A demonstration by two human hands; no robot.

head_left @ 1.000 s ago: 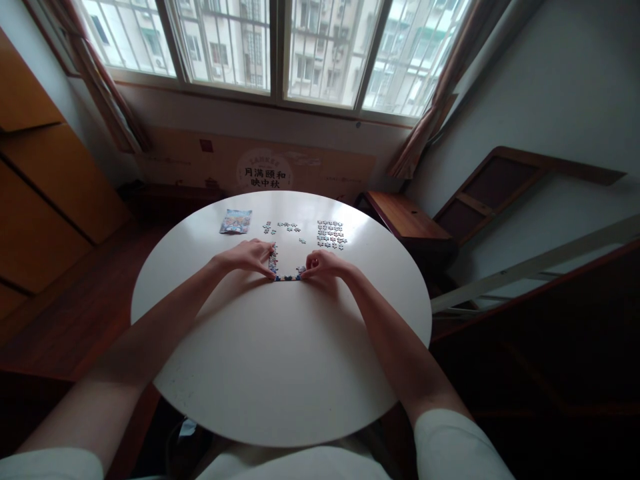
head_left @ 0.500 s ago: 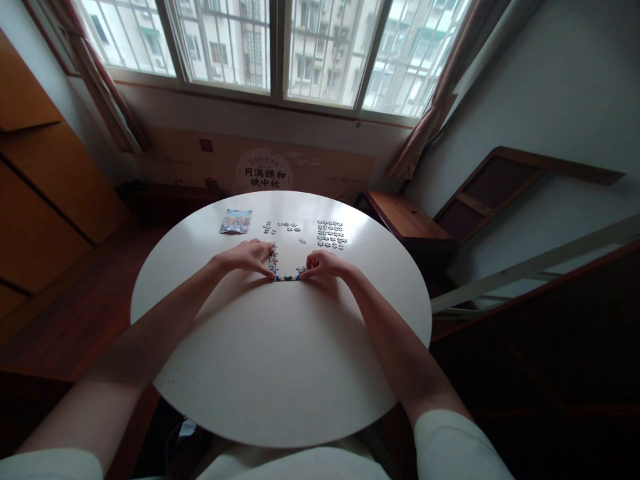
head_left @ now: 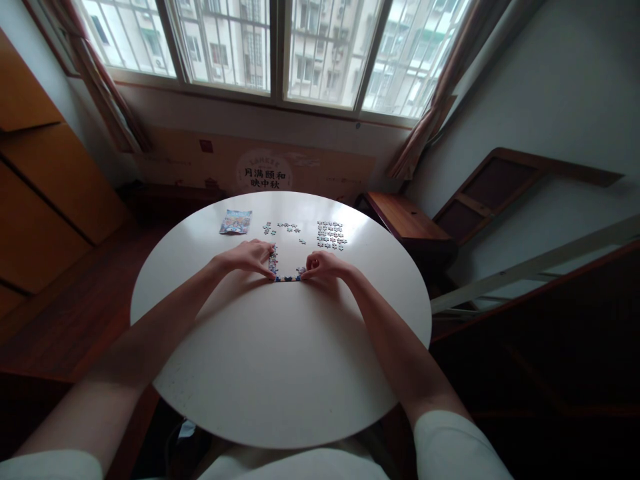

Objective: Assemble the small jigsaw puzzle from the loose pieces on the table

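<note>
Small jigsaw pieces are joined into an L-shaped puzzle border, with a left side and a bottom row. My left hand spans the left side, its thumb at the lower left corner and its fingertips near the top end. At the bottom row's right end, my right hand has its fingers curled and its thumb low against the corner. A jigsaw piece shows at those fingertips, partly covered by them. Loose jigsaw pieces lie beyond the border.
More pieces stand in rows at the back right of the round white table. A colourful printed packet lies at the back left. Beyond the table's right edge is a wooden desk.
</note>
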